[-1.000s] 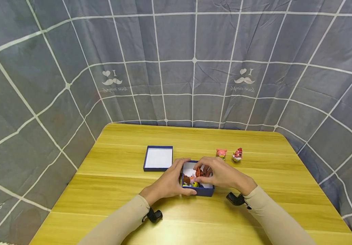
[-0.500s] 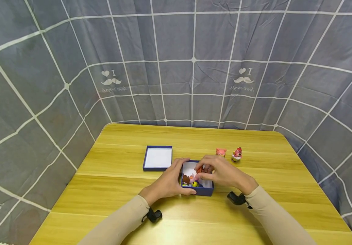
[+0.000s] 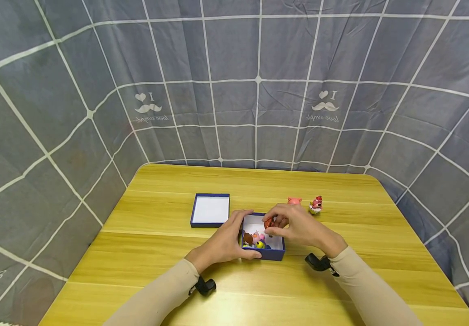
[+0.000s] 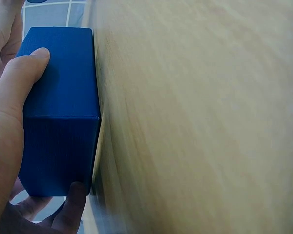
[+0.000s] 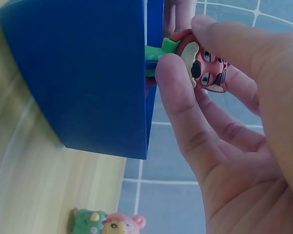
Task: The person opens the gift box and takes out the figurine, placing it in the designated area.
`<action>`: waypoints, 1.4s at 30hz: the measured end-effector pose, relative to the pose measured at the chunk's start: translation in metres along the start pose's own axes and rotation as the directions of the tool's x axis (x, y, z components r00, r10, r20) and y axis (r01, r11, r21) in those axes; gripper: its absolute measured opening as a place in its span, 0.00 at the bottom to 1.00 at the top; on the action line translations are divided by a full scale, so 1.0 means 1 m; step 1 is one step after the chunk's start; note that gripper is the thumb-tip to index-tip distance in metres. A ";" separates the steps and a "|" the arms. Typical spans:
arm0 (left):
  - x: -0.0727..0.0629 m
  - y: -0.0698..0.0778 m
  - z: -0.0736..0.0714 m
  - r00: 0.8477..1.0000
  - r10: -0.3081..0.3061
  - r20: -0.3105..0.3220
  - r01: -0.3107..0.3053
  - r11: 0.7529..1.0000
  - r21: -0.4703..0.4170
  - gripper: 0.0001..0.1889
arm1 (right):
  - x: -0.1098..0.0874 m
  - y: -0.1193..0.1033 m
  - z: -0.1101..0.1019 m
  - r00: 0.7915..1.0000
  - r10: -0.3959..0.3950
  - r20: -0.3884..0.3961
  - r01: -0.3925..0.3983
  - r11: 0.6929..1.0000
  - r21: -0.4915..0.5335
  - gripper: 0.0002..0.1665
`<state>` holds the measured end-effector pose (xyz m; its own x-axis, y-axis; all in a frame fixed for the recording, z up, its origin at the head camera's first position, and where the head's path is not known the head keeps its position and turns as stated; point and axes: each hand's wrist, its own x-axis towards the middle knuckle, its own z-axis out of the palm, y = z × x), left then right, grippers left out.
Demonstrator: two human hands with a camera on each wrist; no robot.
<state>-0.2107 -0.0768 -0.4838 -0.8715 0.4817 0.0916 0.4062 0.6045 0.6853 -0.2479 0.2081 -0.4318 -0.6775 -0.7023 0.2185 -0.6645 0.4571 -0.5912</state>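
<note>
Right grip is pinched down on one red-brown figurine: thumb and fingertips on opposite sides of the head, gap about the head's own width. Left grip is wrapped round the left end of the blue box, thumb on the near wall, fingers round the side. Box sits flat on the desk.

Held piece is upright at the box mouth. Its green lower body goes behind the wall in the right wrist view; bottom end hidden, so can't tell if it touches the box floor.

Inside the box, near to far: yellow piece by the near wall, then a brown piece at left with a pink piece beside it.

Beyond: shallow blue-and-white tray, probably the lid, back left. Back right, a pink-headed figurine and a red-topped figurine side by side, apart. Grid curtain behind.

Step in hand, my read: passing one figurine through the box mouth; in or out not readable. Next move calls for a straight vertical path off the rim, pinch held until the base is seated somewhere, left grip bracing.
</note>
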 end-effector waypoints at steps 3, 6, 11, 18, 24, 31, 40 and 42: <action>0.000 0.000 0.000 1.000 -0.004 0.000 0.004 1.000 0.001 0.65 | -0.001 0.002 -0.001 1.000 -0.012 -0.011 0.012 1.000 -0.004 0.16; 0.000 0.000 0.000 1.000 -0.004 0.001 0.004 1.000 -0.001 0.66 | -0.001 0.004 -0.002 1.000 -0.014 -0.018 0.013 1.000 -0.009 0.17; 0.001 0.000 0.000 1.000 -0.003 -0.003 0.003 1.000 -0.004 0.66 | -0.003 0.003 -0.005 1.000 -0.010 -0.023 0.010 1.000 -0.002 0.18; 0.000 -0.001 0.000 1.000 -0.004 -0.001 0.004 1.000 -0.007 0.66 | -0.007 0.004 -0.009 0.999 0.000 -0.040 -0.001 1.000 -0.023 0.18; 0.000 -0.001 0.000 1.000 -0.005 0.003 0.005 1.000 -0.004 0.66 | -0.009 0.005 -0.012 0.998 0.024 -0.066 -0.024 1.000 -0.006 0.18; 0.001 -0.001 0.000 1.000 -0.005 -0.001 0.005 1.000 -0.001 0.66 | -0.011 0.007 -0.015 0.995 0.052 -0.089 -0.054 0.998 -0.020 0.17; 0.001 0.000 0.000 1.000 -0.011 0.001 0.011 1.000 -0.002 0.65 | -0.014 0.011 -0.018 0.987 0.017 -0.157 -0.021 0.999 -0.027 0.17; 0.001 0.000 0.000 1.000 -0.011 0.001 0.011 1.000 -0.005 0.66 | -0.015 0.011 -0.019 0.985 0.013 -0.172 -0.018 0.999 -0.028 0.17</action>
<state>-0.2112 -0.0765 -0.4838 -0.8756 0.4759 0.0834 0.3955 0.6068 0.6895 -0.2515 0.2341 -0.4269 -0.7301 -0.5920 0.3413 -0.6608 0.4844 -0.5733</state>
